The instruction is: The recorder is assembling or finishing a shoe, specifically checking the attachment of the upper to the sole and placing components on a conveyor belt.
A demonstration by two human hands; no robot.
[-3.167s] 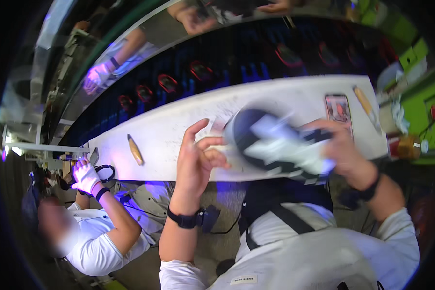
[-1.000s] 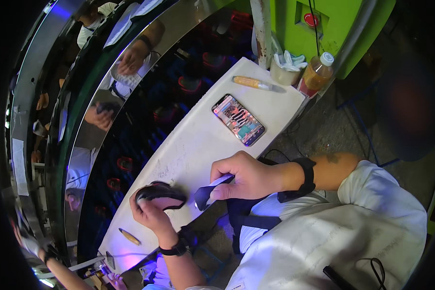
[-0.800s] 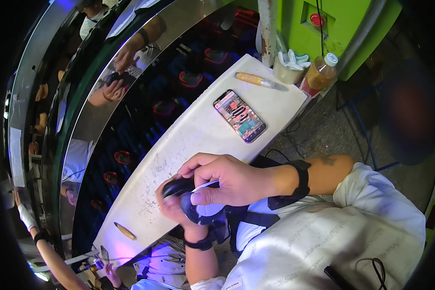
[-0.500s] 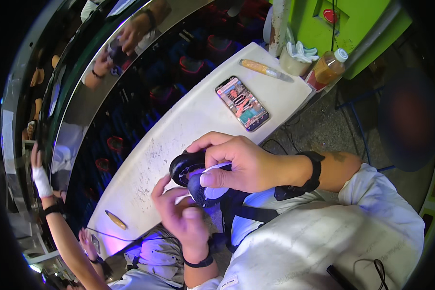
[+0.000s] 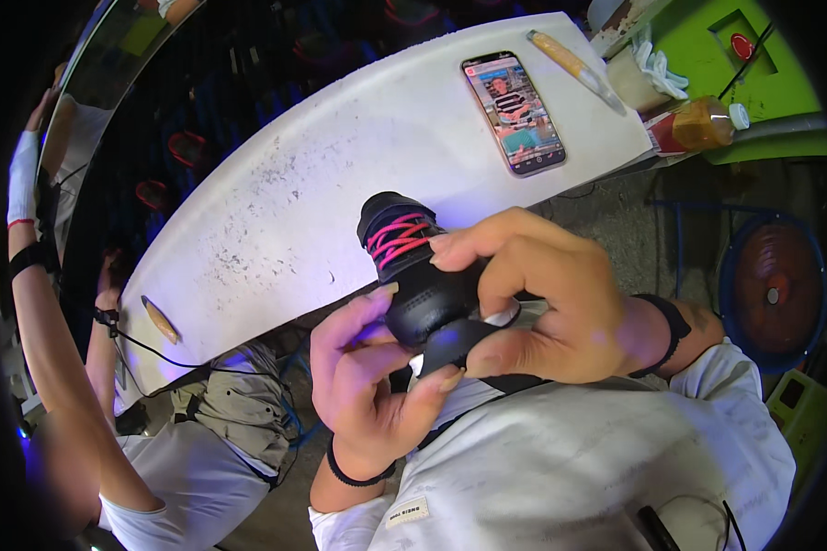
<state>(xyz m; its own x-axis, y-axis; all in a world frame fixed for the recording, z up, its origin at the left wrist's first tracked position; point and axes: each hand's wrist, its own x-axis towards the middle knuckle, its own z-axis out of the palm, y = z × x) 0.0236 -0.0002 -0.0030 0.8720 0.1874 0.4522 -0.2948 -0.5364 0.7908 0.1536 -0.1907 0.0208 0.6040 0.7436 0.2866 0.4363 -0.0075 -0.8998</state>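
Note:
A black shoe (image 5: 421,298) with pink-red laces is between my two hands, its laced toe pointing away from me toward the white table. My right hand (image 5: 560,298) grips it from the right, fingers on its upper edge. My left hand (image 5: 363,376) is closed on its left side. At the near end, both thumbs pinch a dark curved piece (image 5: 457,345) with white bits showing at its edges. It looks like an insole or lining, but I cannot tell which, nor how far it sits inside the shoe.
On the white table (image 5: 276,211) lie a phone (image 5: 515,112) and two yellow-handled tools, one far (image 5: 574,69) and one near left (image 5: 161,320). A bottle (image 5: 698,125) and a container of gloves (image 5: 641,78) stand at the right end. A co-worker (image 5: 198,459) is at left, beside a dark conveyor carrying shoes.
My left hand has closed onto the shoe and the dark piece. The shoe has turned, so its laces now show. My view has shifted, and the co-worker shows more fully.

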